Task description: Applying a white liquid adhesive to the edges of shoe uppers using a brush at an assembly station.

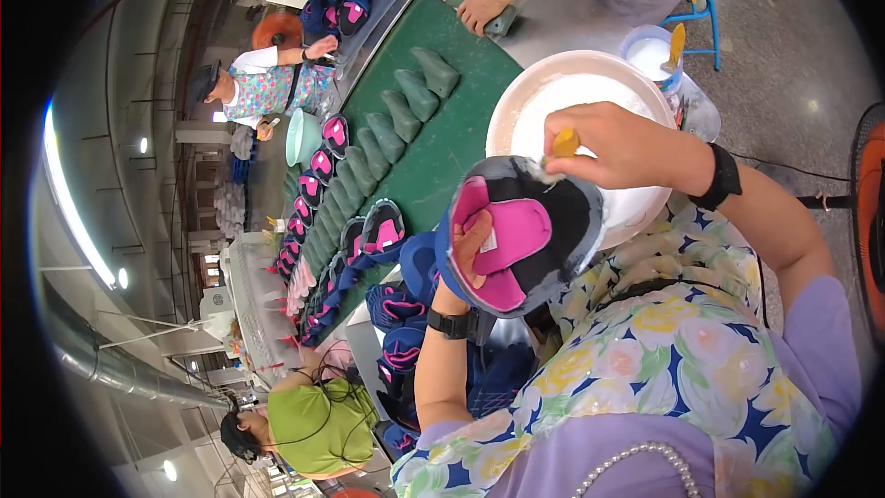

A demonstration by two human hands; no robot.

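Observation:
My left hand (472, 247) is closed on a shoe upper (567, 221), navy outside with black lining and a bright pink tongue. Its fingers reach into the opening, over the pink part. In my right hand (613, 143) is a brush (565, 141) with a short yellow handle, gripped between thumb and fingers. The pale bristles touch the upper's far edge, where a whitish wet film shows along the rim. Just beyond, partly behind my right hand, stands a wide pinkish basin (501, 124) holding white liquid.
A green conveyor belt (470, 65) carries rows of grey-green shoe lasts (401, 118) and pink-lined uppers (381, 231). More navy uppers (403, 348) lie piled beside my left forearm. A small bucket (653, 37) holds another yellow brush. Co-workers' hands (484, 7) hold lasts across the belt. An orange fan (871, 212) stands right.

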